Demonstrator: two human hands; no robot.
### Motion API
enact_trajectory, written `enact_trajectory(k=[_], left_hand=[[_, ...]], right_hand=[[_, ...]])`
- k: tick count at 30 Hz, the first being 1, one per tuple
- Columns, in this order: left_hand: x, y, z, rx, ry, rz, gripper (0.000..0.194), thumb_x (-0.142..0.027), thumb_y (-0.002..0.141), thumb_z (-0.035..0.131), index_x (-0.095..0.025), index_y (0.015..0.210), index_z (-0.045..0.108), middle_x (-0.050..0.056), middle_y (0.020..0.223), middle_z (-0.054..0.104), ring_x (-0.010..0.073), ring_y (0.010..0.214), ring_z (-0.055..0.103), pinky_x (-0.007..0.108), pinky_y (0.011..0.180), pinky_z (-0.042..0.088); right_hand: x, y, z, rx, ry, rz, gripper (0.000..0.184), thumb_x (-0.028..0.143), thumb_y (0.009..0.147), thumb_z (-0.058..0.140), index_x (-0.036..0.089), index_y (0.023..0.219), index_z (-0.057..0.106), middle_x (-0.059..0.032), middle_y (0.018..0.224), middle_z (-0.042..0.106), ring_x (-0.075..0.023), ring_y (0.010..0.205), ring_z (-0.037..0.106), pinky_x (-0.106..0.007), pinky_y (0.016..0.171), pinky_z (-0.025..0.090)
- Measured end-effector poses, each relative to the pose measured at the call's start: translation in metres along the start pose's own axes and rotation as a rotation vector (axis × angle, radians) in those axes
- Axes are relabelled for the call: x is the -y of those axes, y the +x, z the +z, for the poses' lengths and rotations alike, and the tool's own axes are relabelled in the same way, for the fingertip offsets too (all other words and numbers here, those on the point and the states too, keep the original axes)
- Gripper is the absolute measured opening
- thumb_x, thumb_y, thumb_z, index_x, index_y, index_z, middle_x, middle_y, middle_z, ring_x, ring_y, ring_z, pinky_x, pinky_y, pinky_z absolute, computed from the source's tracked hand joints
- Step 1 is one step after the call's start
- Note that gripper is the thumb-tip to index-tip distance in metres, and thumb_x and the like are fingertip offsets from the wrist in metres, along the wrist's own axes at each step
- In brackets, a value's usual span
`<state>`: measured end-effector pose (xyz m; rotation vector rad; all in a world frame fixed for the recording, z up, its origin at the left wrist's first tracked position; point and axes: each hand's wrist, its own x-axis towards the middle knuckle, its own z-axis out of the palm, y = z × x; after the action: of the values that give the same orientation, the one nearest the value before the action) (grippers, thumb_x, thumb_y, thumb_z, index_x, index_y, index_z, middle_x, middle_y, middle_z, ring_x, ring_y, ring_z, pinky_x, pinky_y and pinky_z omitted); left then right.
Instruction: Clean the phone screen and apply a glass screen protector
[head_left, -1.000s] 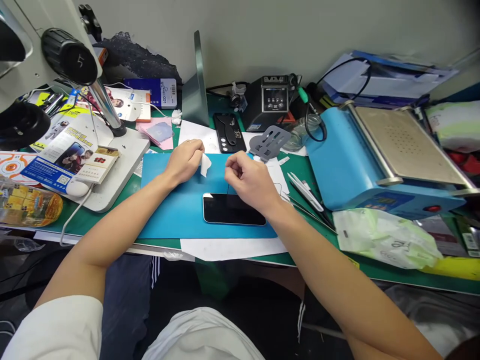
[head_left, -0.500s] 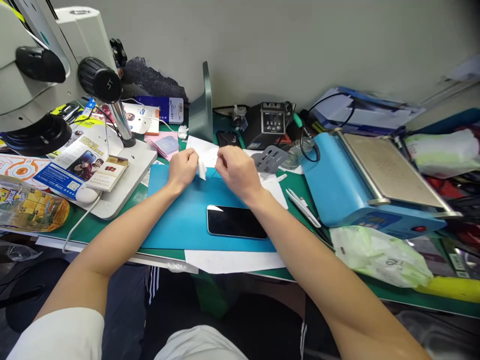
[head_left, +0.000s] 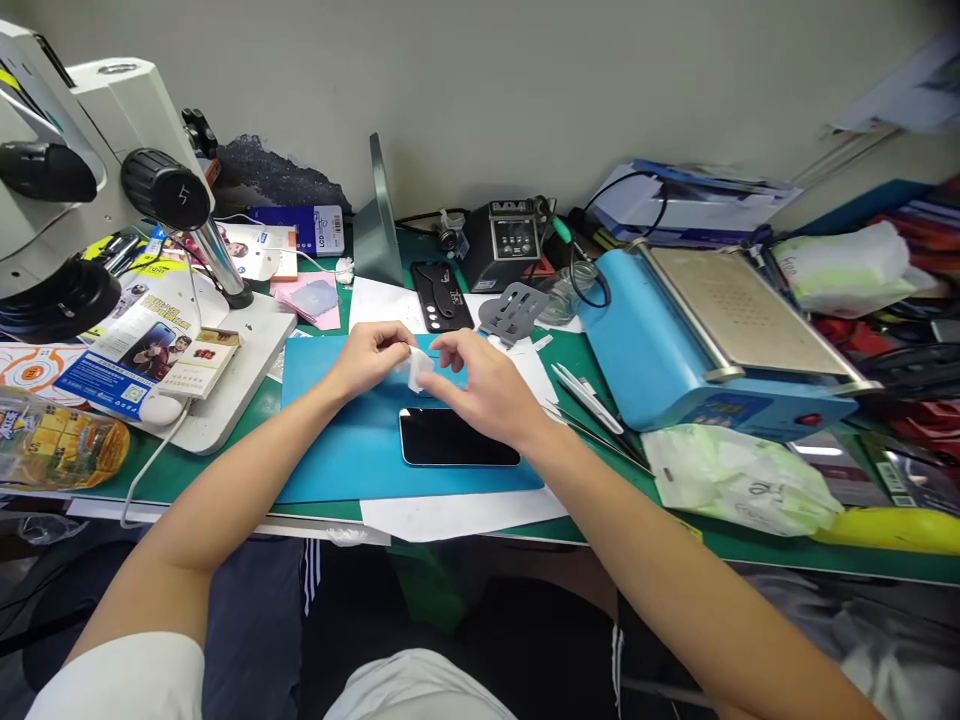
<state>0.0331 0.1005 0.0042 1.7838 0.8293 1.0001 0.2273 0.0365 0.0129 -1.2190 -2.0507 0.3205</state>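
My left hand [head_left: 375, 355] pinches a small white wipe [head_left: 420, 370] above the blue mat [head_left: 337, 460]. The wipe looks thin and crumpled, like tissue. To its right is my right hand [head_left: 480, 385], thumb and fingers spread apart. Its thumb tip comes close to the wipe's edge; whether it touches I cannot tell. Below my hands a smartphone [head_left: 457, 440] with a dark screen lies face up on the mat, its upper right corner partly covered by my right hand.
At the left stands a microscope [head_left: 172, 190] on a white base, with a cigarette pack [head_left: 199, 362] on it. A blue heating-plate machine [head_left: 660, 350] occupies the right, near white tweezers [head_left: 589, 395] and a plastic bag [head_left: 742, 480]. Behind are a black control box [head_left: 502, 245] and a grey stand [head_left: 379, 225].
My hands have come closer together and slightly lower. My right hand has gone from closed to spread fingers, and more of the wipe shows. The camera view has shifted a little.
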Motion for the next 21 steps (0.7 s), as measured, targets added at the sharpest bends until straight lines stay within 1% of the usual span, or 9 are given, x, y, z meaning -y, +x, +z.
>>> enact_trajectory(k=[2,3,5,7,9,12,15,18,21], left_hand=[[-0.007,-0.003,0.003,0.041,-0.04,0.003,0.017,-0.027,0.074,0.058,-0.016,0.076,0.07,0.001,0.075,0.069,0.0129,0.066,0.056,0.025,0.063,0.043],[-0.009,-0.004,0.004,0.057,-0.05,0.003,0.018,-0.029,0.076,0.06,-0.016,0.079,0.072,0.002,0.079,0.071,0.0133,0.069,0.057,0.025,0.065,0.044],[-0.01,-0.004,0.006,0.088,-0.038,0.002,0.022,-0.034,0.081,0.063,-0.016,0.088,0.074,0.003,0.084,0.072,0.0141,0.072,0.059,0.026,0.067,0.045],[-0.01,-0.004,0.006,0.126,0.003,0.013,0.027,-0.039,0.085,0.065,-0.017,0.098,0.074,0.003,0.083,0.07,0.0143,0.072,0.059,0.026,0.068,0.045],[-0.009,-0.004,0.005,0.187,0.04,0.029,0.031,-0.043,0.088,0.065,-0.018,0.105,0.074,0.001,0.078,0.067,0.014,0.07,0.058,0.026,0.067,0.044],[-0.01,-0.005,0.004,0.299,0.074,0.028,0.032,-0.046,0.092,0.064,-0.019,0.107,0.073,0.0,0.076,0.066,0.0142,0.071,0.059,0.026,0.067,0.044],[-0.013,-0.006,0.004,0.37,0.101,0.061,0.03,-0.044,0.092,0.066,-0.019,0.107,0.073,0.004,0.091,0.072,0.0165,0.083,0.063,0.028,0.075,0.048],[-0.016,-0.006,0.006,0.411,0.079,0.126,0.024,-0.038,0.091,0.068,-0.019,0.106,0.073,0.007,0.106,0.072,0.0185,0.095,0.065,0.032,0.087,0.052],[-0.021,-0.008,0.009,0.439,0.051,0.137,0.022,-0.033,0.091,0.069,-0.02,0.109,0.071,0.008,0.11,0.067,0.019,0.097,0.067,0.032,0.087,0.055]], right_hand=[[0.003,-0.006,0.0,0.011,0.024,0.091,0.035,0.053,0.086,0.072,0.023,0.1,0.058,-0.0047,0.091,0.066,-0.0224,0.082,0.061,-0.034,0.07,0.047],[0.003,-0.009,0.0,0.004,0.047,0.135,0.034,0.052,0.086,0.073,0.023,0.098,0.059,-0.0047,0.092,0.067,-0.0222,0.081,0.062,-0.034,0.07,0.047],[0.003,-0.014,0.001,-0.031,0.119,0.214,0.025,0.047,0.09,0.068,0.023,0.096,0.063,-0.004,0.09,0.07,-0.0208,0.079,0.062,-0.034,0.071,0.048],[0.001,-0.02,-0.001,-0.073,0.224,0.29,0.02,0.042,0.094,0.062,0.023,0.097,0.069,-0.0034,0.09,0.073,-0.0198,0.078,0.063,-0.034,0.072,0.049],[0.0,-0.028,-0.006,-0.096,0.339,0.365,0.023,0.042,0.094,0.063,0.022,0.099,0.073,-0.0034,0.09,0.075,-0.0198,0.078,0.065,-0.035,0.073,0.05],[0.001,-0.043,-0.017,-0.055,0.508,0.463,0.028,0.047,0.091,0.068,0.021,0.101,0.076,-0.0029,0.084,0.074,-0.0192,0.074,0.066,-0.035,0.071,0.053],[0.004,-0.057,-0.023,-0.01,0.628,0.528,0.035,0.048,0.089,0.072,0.022,0.112,0.074,-0.0031,0.085,0.074,-0.0191,0.074,0.069,-0.034,0.069,0.056],[0.005,-0.065,-0.024,-0.05,0.646,0.553,0.039,0.045,0.088,0.075,0.023,0.121,0.07,-0.004,0.092,0.076,-0.02,0.082,0.072,-0.033,0.073,0.058],[0.004,-0.068,-0.022,-0.078,0.639,0.539,0.043,0.041,0.088,0.074,0.024,0.127,0.068,-0.0045,0.096,0.076,-0.0205,0.086,0.072,-0.034,0.076,0.058]])
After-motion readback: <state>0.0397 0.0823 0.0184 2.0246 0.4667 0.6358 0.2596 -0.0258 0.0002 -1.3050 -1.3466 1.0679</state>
